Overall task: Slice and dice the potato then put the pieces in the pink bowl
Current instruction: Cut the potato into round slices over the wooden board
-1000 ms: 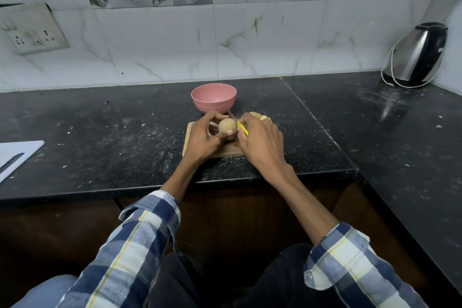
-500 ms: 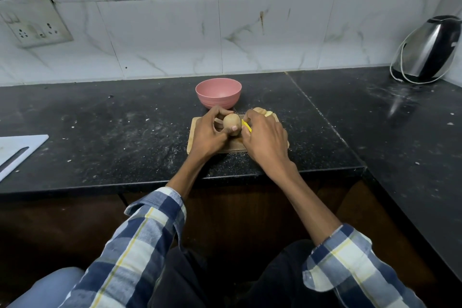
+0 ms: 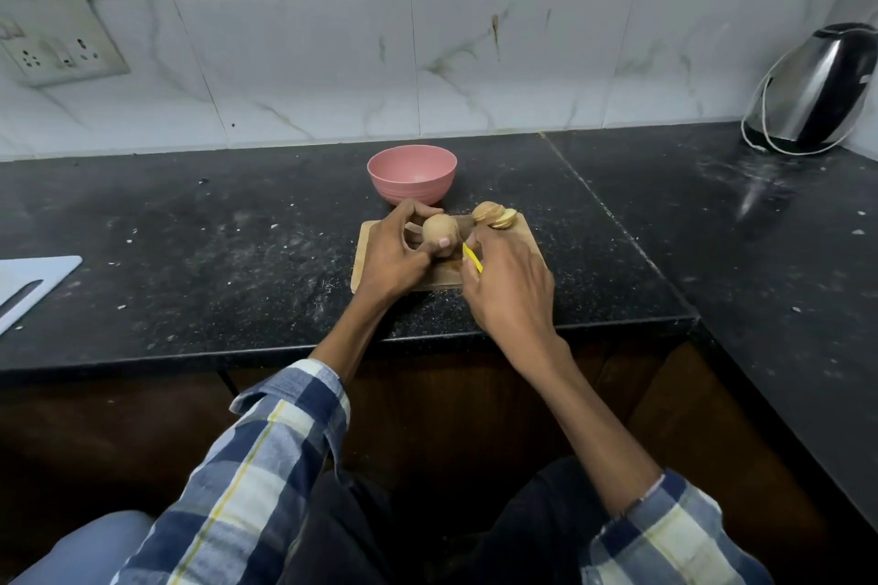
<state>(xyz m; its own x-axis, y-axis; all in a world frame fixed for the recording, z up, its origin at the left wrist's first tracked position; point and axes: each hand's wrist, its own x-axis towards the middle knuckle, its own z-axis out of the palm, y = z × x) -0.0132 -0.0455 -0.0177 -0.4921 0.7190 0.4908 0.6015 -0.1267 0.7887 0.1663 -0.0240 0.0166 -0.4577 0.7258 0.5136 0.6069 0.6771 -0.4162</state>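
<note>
A potato [image 3: 439,228] sits on a wooden cutting board [image 3: 363,261] at the table's near edge, gripped by the curled fingers of my left hand [image 3: 394,259]. My right hand [image 3: 510,285] holds a yellow-handled knife [image 3: 472,257] just beside it. Cut slices [image 3: 494,215] lie at the board's far right corner. The pink bowl [image 3: 412,173] stands just behind the board.

Cutting board [image 3: 380,252] at counter [image 3: 190,252] front edge, centre. Potato [image 3: 439,228] on board; slices [image 3: 494,216] at board's far right corner. Bowl [image 3: 411,176] just behind board. Kettle [image 3: 817,90] in counter's far right corner.
</note>
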